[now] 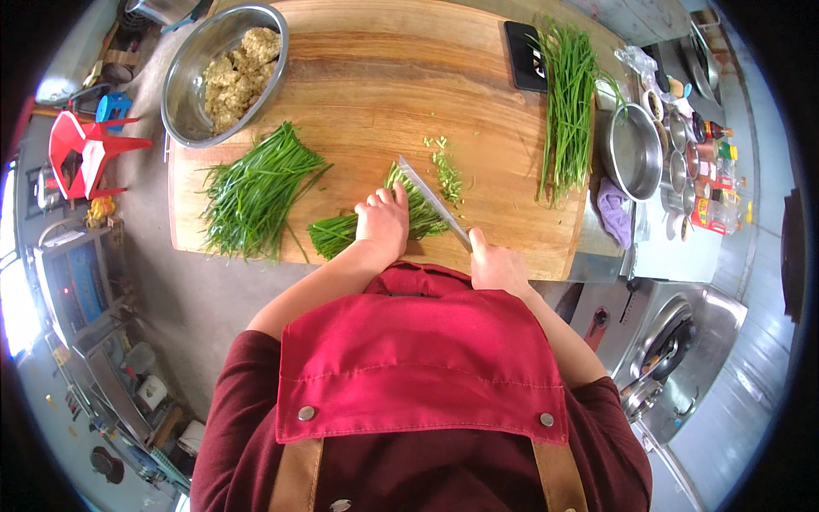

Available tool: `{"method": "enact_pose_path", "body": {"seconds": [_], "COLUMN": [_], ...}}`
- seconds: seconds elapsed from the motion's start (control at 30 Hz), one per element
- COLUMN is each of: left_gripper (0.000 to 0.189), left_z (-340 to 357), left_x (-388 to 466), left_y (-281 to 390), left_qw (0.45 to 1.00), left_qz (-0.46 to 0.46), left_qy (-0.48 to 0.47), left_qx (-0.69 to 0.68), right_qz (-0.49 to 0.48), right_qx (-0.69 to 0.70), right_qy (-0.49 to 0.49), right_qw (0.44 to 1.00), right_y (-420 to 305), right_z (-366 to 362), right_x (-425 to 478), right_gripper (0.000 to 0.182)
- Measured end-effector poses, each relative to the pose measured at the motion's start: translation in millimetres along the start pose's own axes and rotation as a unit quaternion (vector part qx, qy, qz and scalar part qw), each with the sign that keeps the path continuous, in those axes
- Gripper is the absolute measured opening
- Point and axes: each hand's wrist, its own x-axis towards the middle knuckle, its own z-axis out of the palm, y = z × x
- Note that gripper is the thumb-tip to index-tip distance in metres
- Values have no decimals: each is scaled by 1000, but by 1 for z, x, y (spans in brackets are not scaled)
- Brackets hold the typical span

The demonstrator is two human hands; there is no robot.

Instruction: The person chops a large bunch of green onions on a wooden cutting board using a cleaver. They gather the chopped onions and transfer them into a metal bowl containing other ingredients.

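My left hand point(382, 223) presses down on a bundle of green chives point(334, 235) lying across a large wooden cutting board point(377, 83). In my right hand point(498, 259) is the handle of a kitchen knife point(435, 201). Its blade slants over the bundle, close beside my left fingers. Short cut pieces of chive point(448, 174) lie scattered just past the blade. To the left rests a heap of chives point(259, 189), and a longer uncut bunch point(568, 112) lies along the board's right side.
A steel bowl point(176, 105) holding a lumpy tan mixture point(243, 77) stands at the board's far left. A black phone-like slab point(526, 54) touches the long bunch. Beyond the right edge are a steel basin point(633, 150), a purple cloth point(613, 211) and several bottles point(713, 214).
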Motion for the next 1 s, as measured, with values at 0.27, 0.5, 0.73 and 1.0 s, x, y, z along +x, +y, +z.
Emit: {"method": "enact_pose_path", "body": {"seconds": [0.27,0.5,0.73,1.0], "left_gripper": [70,72,67,63], "left_z": [7,7,12,11], "left_x": [0,-6,-2,-2], "left_y": [-2,-5,-3,-3], "left_qw": [999,997,999,998], "left_qz": [12,25,-3,0], "left_qy": [36,60,47,60], "left_qx": [-17,-29,-15,-21], "right_qz": [-48,-63,-24,-21], "right_qx": [16,114,44,14], "right_qy": [1,155,74,-30], "right_qw": [999,979,996,999], "right_y": [-7,30,1,-1], "right_z": [13,49,-12,-2], "right_x": [36,83,10,4], "right_gripper": [39,38,38,27]}}
